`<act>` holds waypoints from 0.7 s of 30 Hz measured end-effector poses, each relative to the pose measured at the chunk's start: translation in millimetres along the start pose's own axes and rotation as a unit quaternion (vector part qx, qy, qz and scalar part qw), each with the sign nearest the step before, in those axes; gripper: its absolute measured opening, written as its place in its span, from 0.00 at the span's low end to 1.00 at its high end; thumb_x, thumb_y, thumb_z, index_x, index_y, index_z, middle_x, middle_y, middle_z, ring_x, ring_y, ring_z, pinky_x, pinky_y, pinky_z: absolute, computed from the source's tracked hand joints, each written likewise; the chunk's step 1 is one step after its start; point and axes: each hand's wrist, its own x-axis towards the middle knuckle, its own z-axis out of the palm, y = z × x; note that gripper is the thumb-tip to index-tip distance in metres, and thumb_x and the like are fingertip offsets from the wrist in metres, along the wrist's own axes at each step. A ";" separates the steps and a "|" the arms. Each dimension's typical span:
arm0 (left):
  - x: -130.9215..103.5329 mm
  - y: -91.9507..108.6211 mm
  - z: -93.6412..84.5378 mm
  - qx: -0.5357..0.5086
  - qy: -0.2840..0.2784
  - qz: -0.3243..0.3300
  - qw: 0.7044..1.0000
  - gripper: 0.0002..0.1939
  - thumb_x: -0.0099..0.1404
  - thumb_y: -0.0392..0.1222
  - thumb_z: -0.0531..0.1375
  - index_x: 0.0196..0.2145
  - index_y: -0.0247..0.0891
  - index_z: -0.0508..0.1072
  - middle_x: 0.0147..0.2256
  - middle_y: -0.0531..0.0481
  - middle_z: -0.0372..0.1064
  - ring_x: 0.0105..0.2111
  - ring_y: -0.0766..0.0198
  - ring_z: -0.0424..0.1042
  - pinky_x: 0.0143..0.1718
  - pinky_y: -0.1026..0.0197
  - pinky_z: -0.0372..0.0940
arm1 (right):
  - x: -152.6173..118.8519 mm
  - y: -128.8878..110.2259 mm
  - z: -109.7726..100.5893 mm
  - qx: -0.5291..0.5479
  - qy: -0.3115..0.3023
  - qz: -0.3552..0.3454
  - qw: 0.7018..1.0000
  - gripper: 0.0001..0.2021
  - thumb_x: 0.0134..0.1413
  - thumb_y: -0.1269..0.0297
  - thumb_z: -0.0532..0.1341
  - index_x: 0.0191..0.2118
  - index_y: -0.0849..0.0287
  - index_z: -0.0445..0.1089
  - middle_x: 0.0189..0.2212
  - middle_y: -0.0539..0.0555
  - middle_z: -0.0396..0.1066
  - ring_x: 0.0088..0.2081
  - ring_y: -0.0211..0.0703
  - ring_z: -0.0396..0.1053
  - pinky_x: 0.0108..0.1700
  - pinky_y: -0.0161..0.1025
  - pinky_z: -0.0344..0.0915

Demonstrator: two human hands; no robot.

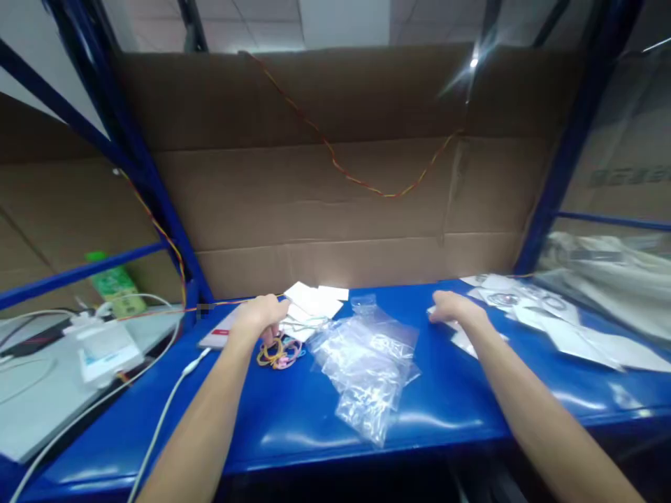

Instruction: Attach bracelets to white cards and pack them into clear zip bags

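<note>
Evidently, both forearms are stretched forward from the near edge over the blue tabletop [293,429], well apart from each other. The left hand [259,313] is bent down at the wrist, its fingers curled and pointed at the surface; whether anything is gripped by them cannot be told. The right hand [453,306] is likewise lowered, its fingers bent together at some white slips [465,344]; whether a slip is pinched or only touched cannot be made out.

Between the hands, a loose pile of clear plastic bags [367,363] is spread. White cards [312,302] are heaped behind it to the left, and more white sheets [560,332] are strewn at the far right. A flat pale device [216,337], with a white cable [177,388] attached, is partly hidden by the left forearm. The back is closed off by cardboard [314,213], across which a red-and-yellow wire [335,164] is draped.

The coloured bands [272,355] are gathered just below the left hand's fingertips, left of the bags. The white slips are found under and just beside the right hand.
</note>
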 end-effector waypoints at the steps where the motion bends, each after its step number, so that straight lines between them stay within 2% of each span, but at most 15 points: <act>1: -0.5 1.1 0.2 0.003 0.015 0.001 1.000 0.26 0.63 0.51 0.56 0.11 0.38 0.72 0.15 0.35 0.71 0.20 0.47 0.75 0.32 0.52 0.69 | 1.1 0.0 0.3 0.000 -0.031 0.008 0.999 0.18 0.68 0.59 0.63 0.58 0.59 0.69 0.55 0.59 0.70 0.51 0.50 0.73 0.50 0.51 0.74; 4: -3.2 8.6 3.4 0.017 0.110 0.011 0.994 0.24 0.66 0.50 0.53 0.20 0.34 0.77 0.22 0.31 0.75 0.32 0.41 0.79 0.39 0.49 0.69 | 2.4 -2.2 0.5 0.010 -0.073 0.017 0.997 0.17 0.68 0.59 0.63 0.58 0.58 0.69 0.55 0.59 0.70 0.51 0.50 0.73 0.51 0.51 0.74; 7: -7.5 20.4 8.6 0.029 0.224 0.031 0.974 0.25 0.69 0.51 0.50 0.33 0.29 0.80 0.36 0.24 0.78 0.43 0.35 0.77 0.44 0.45 0.68 | 1.2 -4.9 0.5 0.032 -0.054 0.011 0.998 0.17 0.68 0.59 0.63 0.58 0.58 0.69 0.56 0.59 0.70 0.51 0.50 0.73 0.51 0.51 0.74; 10: -12.0 30.9 14.2 0.030 0.283 0.073 0.956 0.26 0.71 0.52 0.49 0.34 0.31 0.81 0.37 0.27 0.78 0.42 0.37 0.78 0.43 0.46 0.67 | -0.5 -9.1 -1.9 0.076 -0.009 0.004 0.997 0.17 0.68 0.58 0.63 0.57 0.59 0.69 0.55 0.58 0.70 0.51 0.49 0.73 0.51 0.52 0.73; 13: -15.5 38.3 21.9 0.027 0.313 0.140 0.939 0.26 0.72 0.52 0.50 0.31 0.36 0.82 0.33 0.34 0.79 0.38 0.42 0.79 0.40 0.51 0.67 | -2.2 -17.5 -8.9 0.154 0.049 -0.023 0.987 0.11 0.65 0.61 0.64 0.49 0.61 0.76 0.49 0.61 0.76 0.52 0.56 0.74 0.53 0.50 0.70; 15: -17.6 43.0 29.3 0.023 0.329 0.189 0.925 0.24 0.72 0.51 0.51 0.30 0.38 0.81 0.30 0.38 0.79 0.36 0.47 0.78 0.38 0.54 0.66 | -3.4 -25.8 -14.8 0.228 0.083 -0.064 0.968 0.11 0.64 0.64 0.63 0.46 0.61 0.79 0.46 0.63 0.79 0.54 0.60 0.73 0.54 0.48 0.68; 17: -20.0 48.8 38.0 0.019 0.340 0.244 0.908 0.21 0.72 0.49 0.53 0.30 0.38 0.80 0.30 0.41 0.79 0.36 0.50 0.78 0.39 0.55 0.67 | -4.7 -35.5 -18.7 0.314 0.099 -0.115 0.937 0.15 0.65 0.63 0.59 0.52 0.60 0.78 0.49 0.61 0.79 0.53 0.59 0.74 0.53 0.46 0.68; 19: -23.1 55.7 46.7 0.013 0.347 0.307 0.886 0.15 0.71 0.46 0.55 0.36 0.39 0.80 0.36 0.42 0.79 0.41 0.51 0.77 0.44 0.54 0.68 | -6.4 -45.2 -18.6 0.399 0.092 -0.155 0.899 0.20 0.66 0.59 0.56 0.58 0.61 0.75 0.50 0.60 0.79 0.49 0.55 0.76 0.47 0.43 0.70; 21: -26.9 63.0 54.2 0.001 0.358 0.370 0.857 0.13 0.70 0.43 0.57 0.47 0.39 0.78 0.45 0.42 0.78 0.48 0.51 0.74 0.50 0.53 0.69 | -8.8 -53.8 -14.6 0.473 0.064 -0.179 0.860 0.23 0.66 0.55 0.56 0.58 0.63 0.74 0.47 0.60 0.80 0.42 0.52 0.77 0.40 0.42 0.71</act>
